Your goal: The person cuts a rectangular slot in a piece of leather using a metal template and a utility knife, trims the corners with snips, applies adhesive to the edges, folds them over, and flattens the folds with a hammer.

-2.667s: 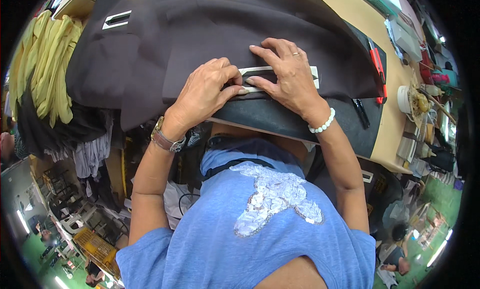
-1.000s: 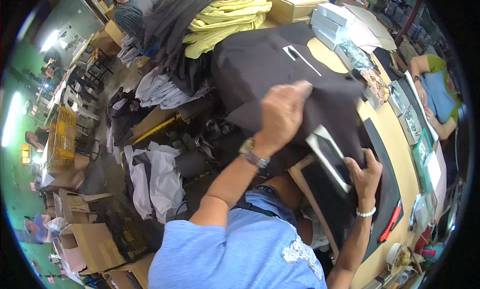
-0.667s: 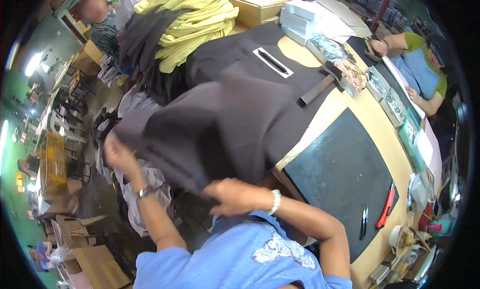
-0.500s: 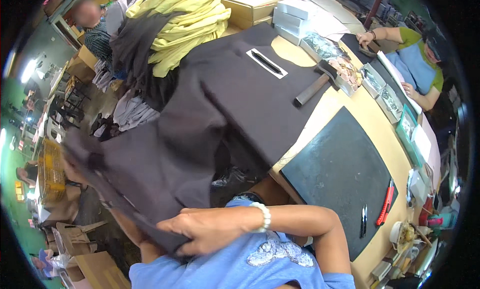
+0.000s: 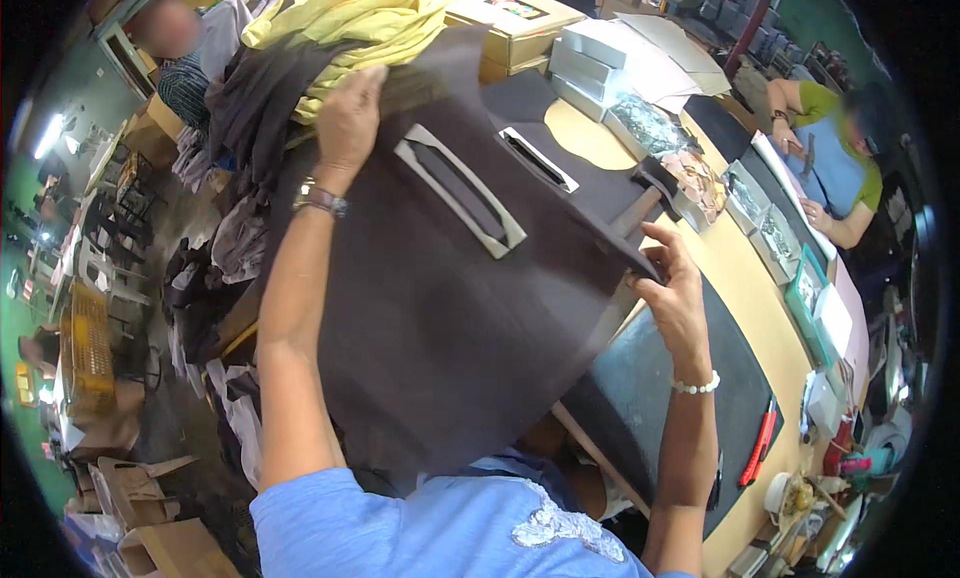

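Observation:
A dark brown fabric panel [image 5: 420,318] is stretched between my hands, its near part hanging past the table edge by my body. Set in it is a pale-edged elongated slot [image 5: 460,192]. My left hand [image 5: 350,123] is closed on its upper left edge. At the right edge, my right hand [image 5: 672,288] pinches the cloth between thumb and fingers. Under it on the table lies another dark panel [image 5: 520,103] with a white-bordered slot [image 5: 540,161]. A hammer [image 5: 640,210] lies beside my right hand, its handle partly covered by the cloth.
Yellow cloth [image 5: 350,13] is heaped at the far left. A black mat [image 5: 650,378] carries a red cutter [image 5: 762,443]. Small boxes [image 5: 650,123] of metal parts line the table's far right. A co-worker [image 5: 830,168] sits beyond, holding a hammer.
The fabric panel has swung from beside my body up over the table and spread flat. My left hand has moved up and forward; my right hand has crossed to the panel's right edge.

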